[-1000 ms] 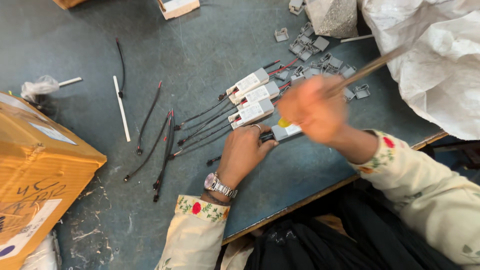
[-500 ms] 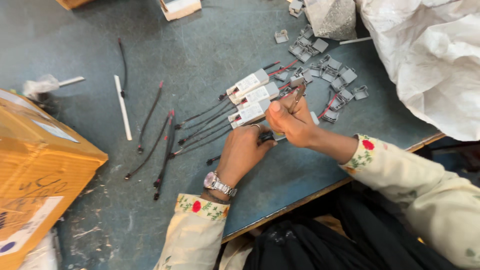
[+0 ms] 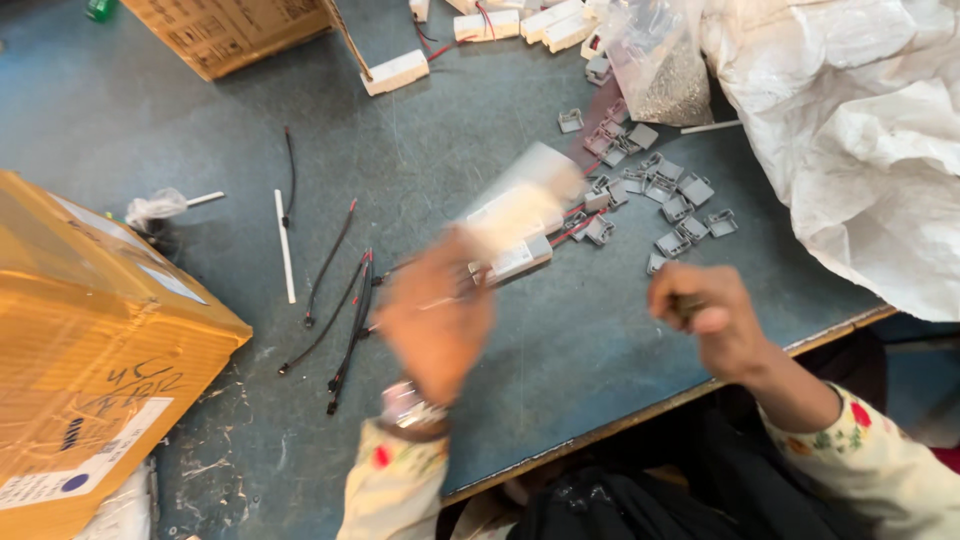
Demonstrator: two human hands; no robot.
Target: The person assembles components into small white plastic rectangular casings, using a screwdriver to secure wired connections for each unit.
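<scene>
The left hand point(image 3: 437, 318) is blurred over the blue table point(image 3: 200, 100), lifting a white rectangular module point(image 3: 520, 205); its grasp is too smeared to tell for certain. A second white module point(image 3: 520, 258) lies just beneath. The right hand point(image 3: 705, 312) is clenched around a small dark thing near the table's edge. Beyond lie roughly twenty grey plastic clips point(image 3: 680, 205) and a clear bag point(image 3: 655, 65). Left of the hands are several black wires point(image 3: 350, 320), one white stick point(image 3: 285, 245) and a brown cardboard box point(image 3: 90, 350) with a white label; another box point(image 3: 230, 30) stands at the top
</scene>
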